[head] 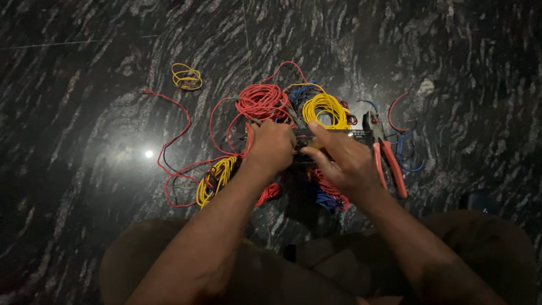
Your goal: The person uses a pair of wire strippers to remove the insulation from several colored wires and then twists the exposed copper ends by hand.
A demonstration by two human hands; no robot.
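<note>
Gripping dark bar [307, 134], axis horiz. L-R: left hand [272, 148] & right hand [345, 161].

No package, label, sign or screen shows anywhere in this view, though the dim light may hide a small one.

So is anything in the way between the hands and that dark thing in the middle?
Nothing visible. The left hand and right hand are both already on the dark object. The wire coils and pliers lie around them, not between.
</note>
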